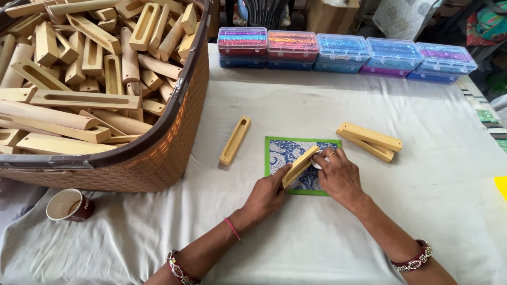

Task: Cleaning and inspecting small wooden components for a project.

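My left hand [268,193] grips the near end of a slotted wooden piece [300,165], tilted over a small patterned cloth with a green border [277,150]. My right hand [339,177] rests against the piece's far end, fingers closed on a small white object [318,163]. Another slotted wooden piece [235,140] lies on the white table cover to the left. Two more wooden pieces [369,141] lie stacked to the right of the cloth.
A large brown woven basket [163,153] full of several wooden pieces fills the left. A paper cup [68,205] lies by its base. A row of coloured plastic boxes [343,51] lines the far table edge. A yellow sheet corner [501,186] shows at right.
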